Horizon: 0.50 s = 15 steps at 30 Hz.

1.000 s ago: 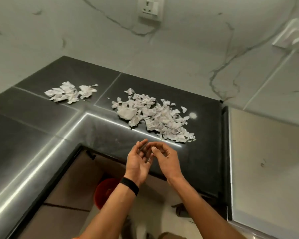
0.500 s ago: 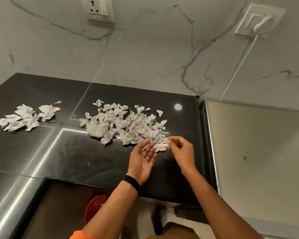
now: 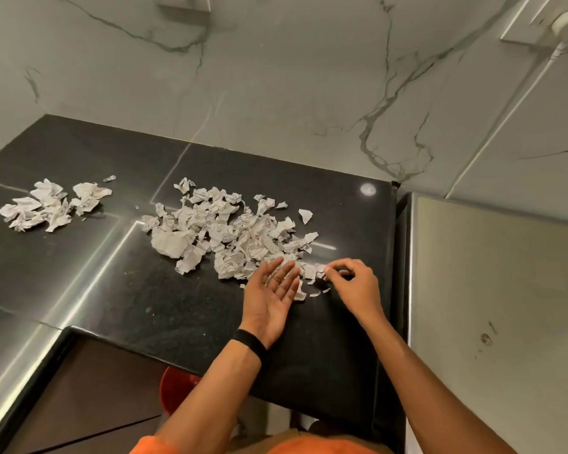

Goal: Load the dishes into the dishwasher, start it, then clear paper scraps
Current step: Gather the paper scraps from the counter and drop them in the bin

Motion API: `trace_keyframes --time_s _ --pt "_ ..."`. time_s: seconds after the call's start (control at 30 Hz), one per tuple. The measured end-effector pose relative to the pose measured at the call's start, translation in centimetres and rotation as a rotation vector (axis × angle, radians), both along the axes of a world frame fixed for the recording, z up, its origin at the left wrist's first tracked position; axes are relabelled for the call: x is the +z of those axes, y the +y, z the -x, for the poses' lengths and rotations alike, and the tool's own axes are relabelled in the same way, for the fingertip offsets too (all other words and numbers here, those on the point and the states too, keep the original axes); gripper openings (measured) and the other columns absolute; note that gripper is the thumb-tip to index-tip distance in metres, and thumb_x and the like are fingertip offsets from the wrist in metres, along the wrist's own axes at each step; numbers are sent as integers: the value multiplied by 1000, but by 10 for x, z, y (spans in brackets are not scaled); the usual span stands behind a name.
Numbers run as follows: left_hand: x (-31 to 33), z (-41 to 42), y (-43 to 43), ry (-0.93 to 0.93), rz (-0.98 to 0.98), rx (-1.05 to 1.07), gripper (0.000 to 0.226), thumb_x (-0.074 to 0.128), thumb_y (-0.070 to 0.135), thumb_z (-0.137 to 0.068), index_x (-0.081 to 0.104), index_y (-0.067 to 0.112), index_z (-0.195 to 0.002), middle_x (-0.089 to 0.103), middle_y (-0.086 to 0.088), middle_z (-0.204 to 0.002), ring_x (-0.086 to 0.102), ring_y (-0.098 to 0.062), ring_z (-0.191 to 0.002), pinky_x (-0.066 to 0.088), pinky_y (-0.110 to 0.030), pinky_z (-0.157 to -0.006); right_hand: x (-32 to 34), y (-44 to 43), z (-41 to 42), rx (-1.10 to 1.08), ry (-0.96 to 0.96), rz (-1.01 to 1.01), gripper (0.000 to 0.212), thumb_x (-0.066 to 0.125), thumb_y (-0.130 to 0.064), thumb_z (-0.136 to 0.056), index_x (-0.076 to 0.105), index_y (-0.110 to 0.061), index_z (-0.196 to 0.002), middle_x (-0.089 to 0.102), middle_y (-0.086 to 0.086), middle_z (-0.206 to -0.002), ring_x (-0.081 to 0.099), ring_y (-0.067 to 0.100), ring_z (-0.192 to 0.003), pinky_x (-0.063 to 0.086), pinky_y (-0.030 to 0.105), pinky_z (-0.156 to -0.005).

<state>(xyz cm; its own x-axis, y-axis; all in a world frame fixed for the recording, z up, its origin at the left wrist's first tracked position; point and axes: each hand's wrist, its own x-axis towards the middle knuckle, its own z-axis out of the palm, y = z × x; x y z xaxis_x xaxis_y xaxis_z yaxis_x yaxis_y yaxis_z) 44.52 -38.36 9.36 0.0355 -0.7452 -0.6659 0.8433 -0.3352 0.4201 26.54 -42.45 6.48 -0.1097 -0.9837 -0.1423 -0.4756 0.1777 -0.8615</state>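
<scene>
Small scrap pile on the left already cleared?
No, the small scrap pile lies on the black counter, left of the big pile.

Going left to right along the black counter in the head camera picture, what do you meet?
Small paper pile → big paper pile → open left hand → right hand pinching scraps → pale surface.

Bare forearms, black wristband [image 3: 249, 343] on left wrist, orange garment [image 3: 309, 447]
</scene>
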Motion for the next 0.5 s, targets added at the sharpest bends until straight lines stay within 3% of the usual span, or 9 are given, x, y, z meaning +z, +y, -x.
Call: trace_keyframes --time_s 0.07,0.2,0.33,0.4,0.5 --pt "1 5 -5 -22 7 19 39 63 32 -95 66 6 -125 71 -18 -124 70 -28 -114 54 -37 -97 11 -2 0 -55 -164 -8 6 78 -25 -88 78 -30 -86 71 -11 -98 69 4 -90 57 29 -87" --pt "1 19 -13 7 16 40 39 57 35 -101 65 5 -125 70 -19 -126 70 -26 -111 54 -36 -97 33 4 -14 -13 -302 50 10 78 -21 -88 79 -30 -85 72 -10 -100 67 0 -94 53 21 -87" --pt "4 25 -18 168 36 71 49 45 42 -105 63 3 -128 66 -21 -131 63 -34 -125 51 -40 -101 34 15 -34 117 -196 75 15 80 -24 -87 76 -38 -85 68 -15 -104 63 -2 -103 45 12 -91" --pt "4 21 -18 241 47 103 47 45 39 -106 64 0 -123 65 -23 -133 63 -36 -125 48 -44 -107 31 16 -34 43 -195 123 15 77 -27 -90 74 -41 -87 68 -15 -104 65 0 -99 50 17 -88" --pt "3 10 -12 284 76 112 43 47 33 -106 64 -3 -121 64 -24 -133 62 -37 -126 43 -46 -114 19 9 -18 -69 -128 152 8 75 -23 -92 76 -29 -97 70 -12 -99 66 -1 -87 55 23 -78"
